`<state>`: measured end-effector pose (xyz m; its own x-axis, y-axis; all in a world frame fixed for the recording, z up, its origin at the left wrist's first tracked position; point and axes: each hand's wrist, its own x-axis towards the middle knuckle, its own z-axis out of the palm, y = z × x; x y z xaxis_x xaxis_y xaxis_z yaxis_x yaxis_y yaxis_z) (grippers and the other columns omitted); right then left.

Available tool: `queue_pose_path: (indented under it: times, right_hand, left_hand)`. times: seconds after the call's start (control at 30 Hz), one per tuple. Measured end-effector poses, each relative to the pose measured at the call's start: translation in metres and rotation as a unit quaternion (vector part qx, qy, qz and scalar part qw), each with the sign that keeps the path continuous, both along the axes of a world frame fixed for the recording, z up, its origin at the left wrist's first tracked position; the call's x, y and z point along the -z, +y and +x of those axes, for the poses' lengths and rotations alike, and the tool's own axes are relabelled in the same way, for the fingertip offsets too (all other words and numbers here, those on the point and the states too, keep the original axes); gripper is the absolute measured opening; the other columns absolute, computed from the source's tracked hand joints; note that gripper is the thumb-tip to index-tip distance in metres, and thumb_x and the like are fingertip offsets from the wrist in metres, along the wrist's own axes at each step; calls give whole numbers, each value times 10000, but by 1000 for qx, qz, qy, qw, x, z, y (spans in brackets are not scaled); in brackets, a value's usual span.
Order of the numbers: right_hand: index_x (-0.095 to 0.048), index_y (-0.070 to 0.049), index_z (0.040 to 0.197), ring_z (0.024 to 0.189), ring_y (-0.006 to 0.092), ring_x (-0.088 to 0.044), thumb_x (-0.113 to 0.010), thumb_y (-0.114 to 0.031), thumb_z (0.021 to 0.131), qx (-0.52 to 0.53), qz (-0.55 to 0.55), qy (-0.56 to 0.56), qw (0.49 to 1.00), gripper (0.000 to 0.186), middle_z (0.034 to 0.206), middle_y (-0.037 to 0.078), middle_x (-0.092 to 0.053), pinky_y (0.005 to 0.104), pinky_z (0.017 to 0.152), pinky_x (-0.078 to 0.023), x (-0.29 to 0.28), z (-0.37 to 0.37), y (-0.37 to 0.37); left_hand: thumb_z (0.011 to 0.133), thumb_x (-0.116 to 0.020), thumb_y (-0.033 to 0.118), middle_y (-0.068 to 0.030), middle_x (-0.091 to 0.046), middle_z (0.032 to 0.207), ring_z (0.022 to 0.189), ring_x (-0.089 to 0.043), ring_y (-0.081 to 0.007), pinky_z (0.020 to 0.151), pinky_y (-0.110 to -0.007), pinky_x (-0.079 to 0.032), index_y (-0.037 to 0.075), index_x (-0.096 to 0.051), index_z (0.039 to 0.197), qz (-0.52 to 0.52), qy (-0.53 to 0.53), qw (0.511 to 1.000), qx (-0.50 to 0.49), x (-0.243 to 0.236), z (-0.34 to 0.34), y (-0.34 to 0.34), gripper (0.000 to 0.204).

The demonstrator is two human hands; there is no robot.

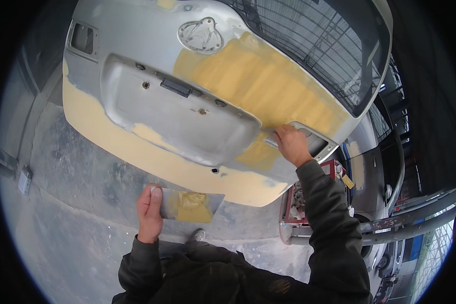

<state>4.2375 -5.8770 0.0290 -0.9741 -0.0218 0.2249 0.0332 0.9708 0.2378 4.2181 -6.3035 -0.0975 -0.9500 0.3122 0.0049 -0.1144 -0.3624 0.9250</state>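
My left hand (150, 207) grips the left end of a flat grey mixing plate (171, 196), thumb on top. A mound of yellow body filler (192, 200) lies on the plate's right half. My right hand (292, 144) is closed on a putty spreader (272, 142), of which only a narrow pale edge shows. It rests against the silver car tailgate (137, 109), beside the right lamp opening (316, 142). Darker yellow filler (258, 76) covers a broad patch above that hand and a smaller area below it. Paler filler (111, 137) runs along the tailgate's lower edge.
The rear window (314, 40) sits at the upper right. A red-framed cart (289, 205) holding crumpled scraps stands under the right corner, near curved metal pipes (400, 228). Behind is another car (367, 172) with a filler patch. My shoe (198, 234) is on the grey floor.
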Motion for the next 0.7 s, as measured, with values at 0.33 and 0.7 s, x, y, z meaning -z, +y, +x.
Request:
queue_pose_path:
  times: [0.33, 0.7]
  right_hand:
    - [-673, -6, 955, 808, 426, -671, -698, -165, 922, 7, -70, 70, 995, 165, 867, 197, -691, 508, 699, -530, 13, 11, -5]
    - [-670, -27, 944, 771, 381, -678, -705, -135, 893, -44, -8, 76, 996, 125, 849, 152, -677, 482, 683, -538, -10, 0, -20]
  left_hand:
    - [1115, -524, 311, 40, -551, 881, 822, -462, -53, 747, -228, -390, 49, -601, 982, 11, -12, 1000, 0, 6, 1, -3, 305]
    - [1115, -527, 300, 33, -564, 888, 831, -476, -55, 757, -229, -401, 51, -599, 976, 20, -38, 999, -4, 10, 2, -3, 295]
